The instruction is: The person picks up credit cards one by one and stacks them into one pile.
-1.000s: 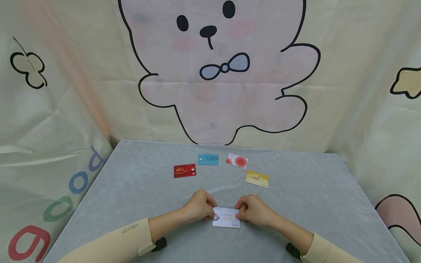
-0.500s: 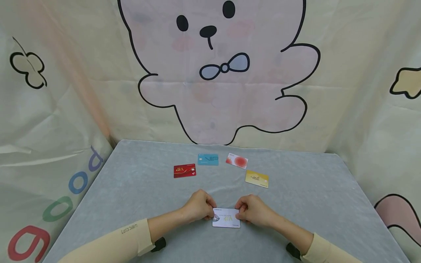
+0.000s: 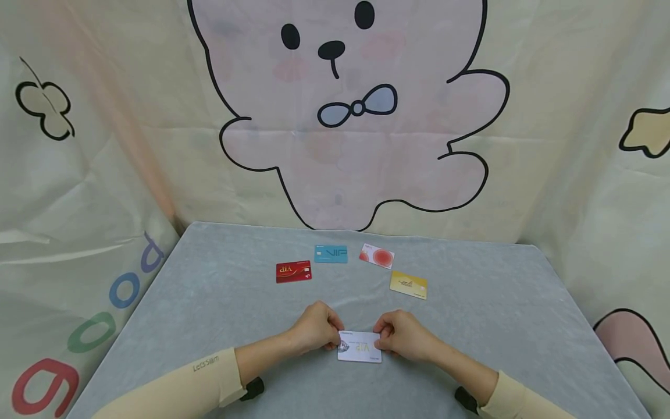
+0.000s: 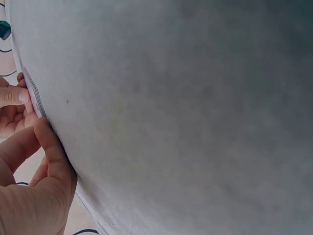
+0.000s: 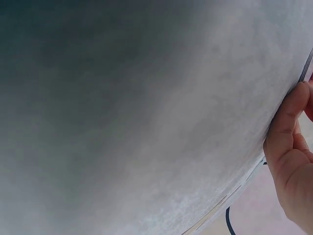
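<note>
White, with gold VIP lettering that reads upside down from where you look, the card (image 3: pixel 361 355) sits between your hands on the near side of the table (image 3: pixel 497 314); whether it rests on the cloth or hangs just above, you cannot tell. Your left hand (image 3: pixel 316 327) pinches its left edge between thumb and fingers, and your right hand (image 3: pixel 402 334) grips its right edge likewise. Seen from your left wrist, its side shows several thin layers (image 4: pixel 35 95), so you are probably holding a small stack. Over the last second almost nothing has changed: both hands keep their places, and the card's far edge shifts too slightly to call a tilt. That suggests your hold is steady and you are pausing or adjusting finely, not carrying. Farther off, the red card (image 3: pixel 293 272), blue card (image 3: pixel 331 254), pink-and-white card (image 3: pixel 377 256) and yellow card (image 3: pixel 409 285) lie flat in an arc, the yellow one just beyond your right hand. Behind the blue and pink-and-white cards runs the far table edge, with the bear curtain (image 3: pixel 335 174) rising past it. Sideways, you have cloth well beyond either hand before the table's side edges; forward, the arc leaves you less room.
</note>
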`<state>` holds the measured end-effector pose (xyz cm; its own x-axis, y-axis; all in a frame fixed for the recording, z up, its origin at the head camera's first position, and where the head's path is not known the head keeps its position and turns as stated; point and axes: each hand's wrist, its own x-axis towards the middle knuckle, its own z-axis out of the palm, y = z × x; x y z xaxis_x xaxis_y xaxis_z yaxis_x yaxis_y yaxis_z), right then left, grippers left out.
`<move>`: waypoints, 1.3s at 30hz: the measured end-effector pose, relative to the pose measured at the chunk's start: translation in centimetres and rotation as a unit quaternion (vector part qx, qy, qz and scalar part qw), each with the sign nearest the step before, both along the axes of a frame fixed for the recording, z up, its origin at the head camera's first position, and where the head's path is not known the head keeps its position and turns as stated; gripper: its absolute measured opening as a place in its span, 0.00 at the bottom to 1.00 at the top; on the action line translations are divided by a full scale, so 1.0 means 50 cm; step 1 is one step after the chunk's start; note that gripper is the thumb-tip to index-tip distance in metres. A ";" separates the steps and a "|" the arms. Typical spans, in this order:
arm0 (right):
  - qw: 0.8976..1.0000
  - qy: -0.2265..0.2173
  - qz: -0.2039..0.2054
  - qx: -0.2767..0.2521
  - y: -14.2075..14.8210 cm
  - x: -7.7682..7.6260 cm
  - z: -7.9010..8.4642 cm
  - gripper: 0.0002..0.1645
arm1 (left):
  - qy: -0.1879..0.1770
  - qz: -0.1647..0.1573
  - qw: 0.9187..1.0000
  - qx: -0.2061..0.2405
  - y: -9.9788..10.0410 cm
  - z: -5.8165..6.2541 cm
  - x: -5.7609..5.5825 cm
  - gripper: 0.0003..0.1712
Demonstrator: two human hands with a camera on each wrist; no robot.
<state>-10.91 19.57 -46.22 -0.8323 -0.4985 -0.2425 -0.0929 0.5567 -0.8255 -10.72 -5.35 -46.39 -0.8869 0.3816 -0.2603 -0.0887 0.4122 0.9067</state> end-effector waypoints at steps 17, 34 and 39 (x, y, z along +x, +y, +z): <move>0.999 0.008 -0.049 -0.009 0.008 -0.020 0.042 0.06 | 0.025 -0.003 1.000 -0.003 -0.040 0.048 -0.025 0.11; 0.996 0.040 -0.080 -0.030 -0.014 -0.062 0.085 0.15 | 0.074 0.082 0.994 -0.009 -0.101 0.084 -0.042 0.16; 0.996 0.049 -0.075 -0.027 -0.025 -0.075 0.091 0.16 | 0.067 0.119 0.991 -0.006 -0.119 0.096 -0.051 0.15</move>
<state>-14.66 18.33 -41.66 -0.9163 -0.3779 -0.1328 -0.0937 0.5246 -0.8462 -13.29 -11.28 -41.59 -0.9782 0.1553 -0.1383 -0.0645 0.4056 0.9118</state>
